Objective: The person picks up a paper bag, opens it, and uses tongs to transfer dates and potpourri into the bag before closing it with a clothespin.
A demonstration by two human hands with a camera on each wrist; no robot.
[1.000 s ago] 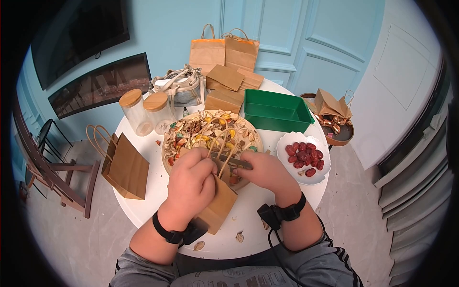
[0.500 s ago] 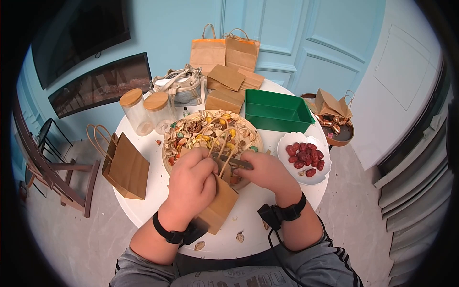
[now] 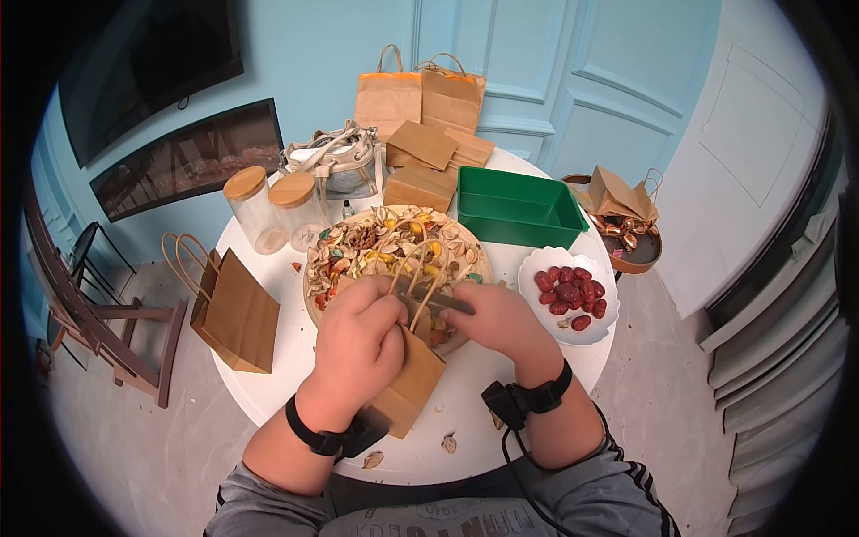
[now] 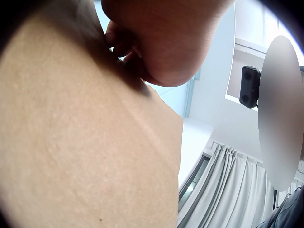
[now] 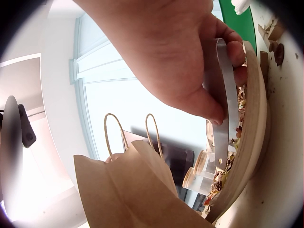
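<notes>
My left hand (image 3: pixel 358 345) grips the top edge of a small brown paper bag (image 3: pixel 410 389) with two twisted handles, tilted at the near side of the table. In my right hand (image 3: pixel 501 318) are metal tongs (image 5: pixel 221 95), pinched between thumb and fingers. Their tips reach down to the potpourri (image 3: pixel 353 246) of dried petals, slices and a pine cone, heaped on a round wooden tray (image 5: pixel 254 137). The bag's handles overlap the tray in the head view. The left wrist view is mostly filled by the bag's side, so the left fingertips are partly hidden.
Another paper bag (image 3: pixel 237 313) stands at left, near two lidded glass jars (image 3: pixel 259 219). Behind are a handbag (image 3: pixel 344 161) and several paper bags (image 3: pixel 389 103). To the right sit a green bin (image 3: pixel 519 210) and a white plate (image 3: pixel 586 333) of red dates.
My right thumb and fingers have shifted slightly on the tongs, which are angled a little differently. My left hand and the paper bag have stayed in place.
</notes>
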